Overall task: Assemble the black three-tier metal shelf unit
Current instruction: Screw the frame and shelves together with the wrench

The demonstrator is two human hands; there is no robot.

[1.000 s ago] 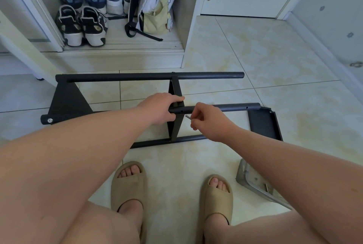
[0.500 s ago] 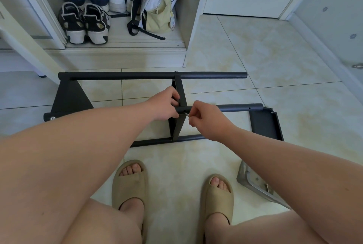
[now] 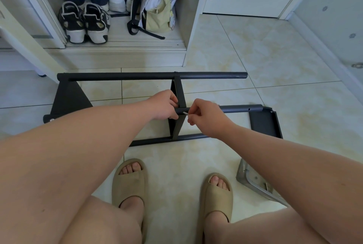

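Right hand (image 3: 206,119) pinches a small silver fastener (image 3: 185,113) between thumb and fingertips, its tip at the side of the middle pole (image 3: 239,108), just where that pole crosses the centre panel (image 3: 179,94). Left hand (image 3: 164,106) is curled round the same joint from the other side, steadying it. The half-built shelf frame (image 3: 137,76) lies on its side on the floor (image 3: 255,57), with a loose panel (image 3: 265,124) at the pole's free end. The step in hand looks like fixing the centre panel to the pole; whether the silver piece is a screw or a hex key is too small to tell. Next it must meet the hole squarely and be turned while the joint is held firm.
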